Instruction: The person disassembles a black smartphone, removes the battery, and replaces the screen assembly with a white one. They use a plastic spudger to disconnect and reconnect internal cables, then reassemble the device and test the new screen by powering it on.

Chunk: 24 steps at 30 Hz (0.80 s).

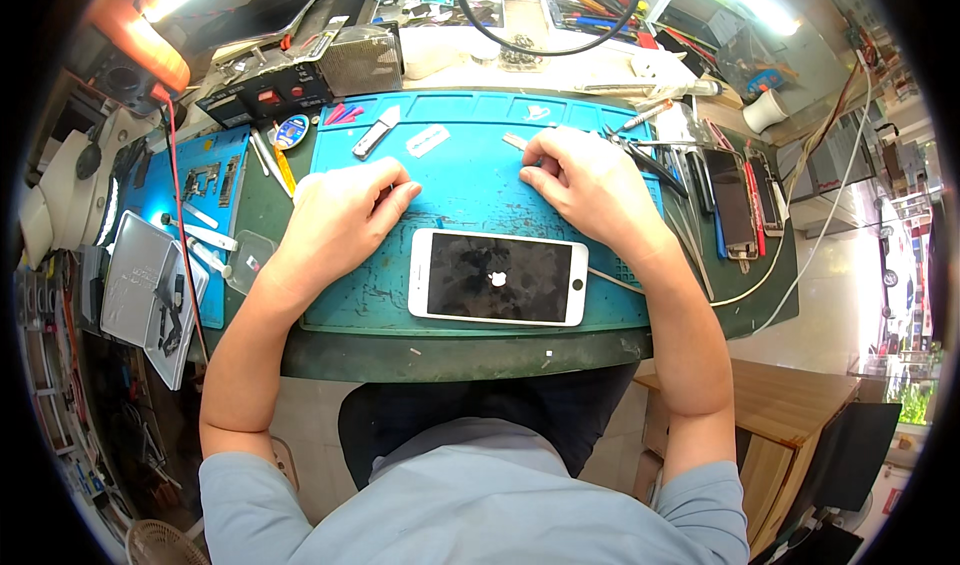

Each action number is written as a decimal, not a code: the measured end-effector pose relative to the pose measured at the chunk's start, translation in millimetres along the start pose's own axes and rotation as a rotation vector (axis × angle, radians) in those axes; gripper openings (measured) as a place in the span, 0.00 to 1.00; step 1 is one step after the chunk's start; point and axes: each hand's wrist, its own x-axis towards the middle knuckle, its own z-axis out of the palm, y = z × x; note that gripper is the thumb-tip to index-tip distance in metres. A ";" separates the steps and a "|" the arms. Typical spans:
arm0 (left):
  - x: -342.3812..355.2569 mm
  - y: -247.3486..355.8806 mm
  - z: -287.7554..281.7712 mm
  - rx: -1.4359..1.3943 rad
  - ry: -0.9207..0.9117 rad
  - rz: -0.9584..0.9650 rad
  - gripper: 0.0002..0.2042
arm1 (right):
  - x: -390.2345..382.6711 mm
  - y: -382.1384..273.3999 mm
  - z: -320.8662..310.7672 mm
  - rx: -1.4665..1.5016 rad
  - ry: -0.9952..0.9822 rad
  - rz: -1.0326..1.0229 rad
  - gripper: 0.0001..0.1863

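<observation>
A white smartphone [500,277] lies face up on the blue work mat [470,190], its smudged dark screen lit with a small white logo. A white cable [615,281] runs from its right end. My left hand [350,210] rests loosely curled on the mat, above and left of the phone; nothing shows between its fingers. My right hand [590,180] is curled the same way above and right of the phone, apart from it, with no object visible in it. Close to its knuckles lies a small metallic piece [514,141].
Pliers [645,160], tweezers and another dark phone [727,200] crowd the right side. A utility knife [377,133] and a small white part [428,141] lie at the back of the mat. A power supply box [265,95] stands back left; an open grey case [150,290] sits left.
</observation>
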 end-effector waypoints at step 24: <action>0.1 0.2 -0.6 -0.037 -0.059 -0.056 0.10 | -0.6 5.9 5.4 -0.004 0.056 -0.039 0.08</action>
